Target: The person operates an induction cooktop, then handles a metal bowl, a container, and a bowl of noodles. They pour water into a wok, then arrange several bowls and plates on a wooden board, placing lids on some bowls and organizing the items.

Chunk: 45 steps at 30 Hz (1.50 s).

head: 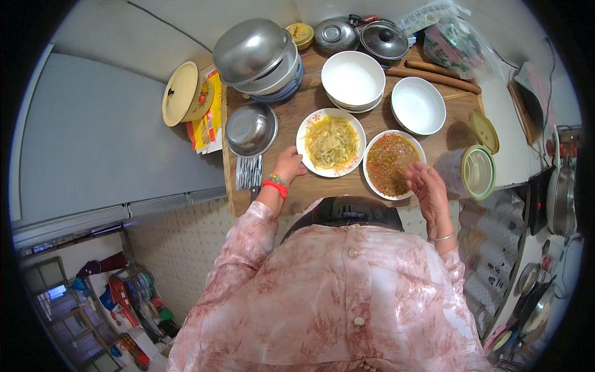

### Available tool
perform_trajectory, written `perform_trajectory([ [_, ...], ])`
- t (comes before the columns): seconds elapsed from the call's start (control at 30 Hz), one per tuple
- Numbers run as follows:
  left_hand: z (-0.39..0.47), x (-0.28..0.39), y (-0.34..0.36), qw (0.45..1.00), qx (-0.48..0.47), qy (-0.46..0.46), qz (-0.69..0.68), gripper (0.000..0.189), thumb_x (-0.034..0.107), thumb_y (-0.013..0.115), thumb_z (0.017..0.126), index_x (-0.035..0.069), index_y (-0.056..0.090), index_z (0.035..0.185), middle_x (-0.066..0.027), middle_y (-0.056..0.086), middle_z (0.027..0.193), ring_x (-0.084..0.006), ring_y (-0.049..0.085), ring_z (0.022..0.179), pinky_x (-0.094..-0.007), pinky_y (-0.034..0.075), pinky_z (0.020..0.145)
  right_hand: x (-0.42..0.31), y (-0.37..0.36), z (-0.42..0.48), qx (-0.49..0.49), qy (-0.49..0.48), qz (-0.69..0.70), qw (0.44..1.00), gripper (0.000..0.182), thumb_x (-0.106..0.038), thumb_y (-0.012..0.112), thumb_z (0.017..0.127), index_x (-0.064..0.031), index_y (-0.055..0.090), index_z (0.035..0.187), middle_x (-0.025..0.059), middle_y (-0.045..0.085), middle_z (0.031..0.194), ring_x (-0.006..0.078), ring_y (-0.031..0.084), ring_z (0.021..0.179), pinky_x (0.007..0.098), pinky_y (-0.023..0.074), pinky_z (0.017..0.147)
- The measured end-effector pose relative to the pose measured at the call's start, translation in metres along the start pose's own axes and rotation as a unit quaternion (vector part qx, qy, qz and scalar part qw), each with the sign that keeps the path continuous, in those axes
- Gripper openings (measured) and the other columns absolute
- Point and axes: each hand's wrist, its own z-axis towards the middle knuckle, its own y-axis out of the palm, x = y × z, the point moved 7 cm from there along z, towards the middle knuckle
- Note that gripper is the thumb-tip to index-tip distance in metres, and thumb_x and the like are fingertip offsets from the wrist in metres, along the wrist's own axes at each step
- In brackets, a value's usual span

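A white plate with a floral rim (307, 160) holds pale yellow shredded food (332, 142). My left hand (290, 165) grips that plate at its lower left rim, its fingertips partly hidden by the edge. Just right of it, a white bowl (370, 183) contains a chopped red and green mixture in liquid (391, 162). Over this bowl's right rim hovers my right hand (426, 183), fingers loosely spread and nothing in them; whether it touches the rim I cannot tell.
Behind stand stacked white bowls (353, 76) and another white bowl (418, 104). An open plastic jar (479, 172) lies on its side at right. Left are an upturned metal bowl (251, 130) and a cleaver (249, 172). Wooden rolling pins (432, 80) lie at the back of the wooden board (288, 204).
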Motion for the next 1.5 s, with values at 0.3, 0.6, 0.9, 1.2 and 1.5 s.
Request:
perform_trajectory([
  [0.3, -0.027, -0.020, -0.045, 0.998, 0.067, 0.019, 0.009, 0.027, 0.003, 0.042, 0.081, 0.000, 0.053, 0.107, -0.0114, 0.060, 0.084, -0.0166, 0.059, 0.059, -0.0277, 0.052, 0.049, 0.007, 0.022, 0.013, -0.037, 0.019, -0.045, 0.998, 0.025, -0.017, 0.048, 0.090, -0.0024, 0.050, 0.111, 0.0100, 0.057, 0.108, 0.0155, 0.058, 0.092, 0.0257, 0.0484, 0.076],
  [0.6, -0.044, -0.010, -0.099, 0.929, 0.237, 0.132, 0.253, 0.024, 0.009, 0.051, 0.079, 0.001, 0.056, 0.101, -0.0146, 0.063, 0.079, -0.0253, 0.063, 0.069, -0.0349, 0.051, 0.059, 0.025, 0.033, 0.014, -0.043, 0.052, -0.080, 0.995, 0.027, -0.017, 0.050, 0.089, -0.0020, 0.048, 0.112, 0.0110, 0.056, 0.109, 0.0169, 0.058, 0.093, 0.0269, 0.0476, 0.076],
  [0.9, 0.034, -0.009, -0.217, 0.921, 0.384, 0.070, 0.013, 0.015, 0.013, 0.055, 0.080, -0.001, 0.056, 0.087, -0.0100, 0.058, 0.068, -0.0184, 0.055, 0.051, -0.0295, 0.043, 0.040, 0.022, 0.036, 0.007, -0.035, 0.047, -0.097, 0.994, 0.024, -0.017, 0.050, 0.089, -0.0040, 0.049, 0.109, 0.0080, 0.058, 0.107, 0.0140, 0.058, 0.093, 0.0260, 0.0475, 0.076],
  [1.2, 0.024, 0.009, -0.204, 0.917, 0.230, -0.015, -0.327, 0.014, 0.016, 0.049, 0.085, 0.004, 0.055, 0.080, -0.0019, 0.046, 0.060, -0.0106, 0.039, 0.047, -0.0217, 0.030, 0.037, 0.017, 0.073, 0.012, -0.031, 0.056, -0.138, 0.988, 0.024, -0.018, 0.049, 0.090, -0.0036, 0.051, 0.109, 0.0078, 0.058, 0.108, 0.0144, 0.057, 0.093, 0.0256, 0.0461, 0.077],
  [1.5, -0.025, 0.007, -0.218, 0.859, 0.163, 0.121, -0.469, 0.007, 0.008, 0.047, 0.088, 0.005, 0.052, 0.091, -0.0011, 0.052, 0.073, -0.0075, 0.039, 0.053, -0.0210, 0.031, 0.043, -0.007, 0.275, 0.108, -0.213, 0.012, -0.148, 0.966, 0.031, -0.021, 0.046, 0.092, 0.0008, 0.045, 0.114, 0.0114, 0.058, 0.103, 0.0160, 0.057, 0.089, 0.0268, 0.0485, 0.075],
])
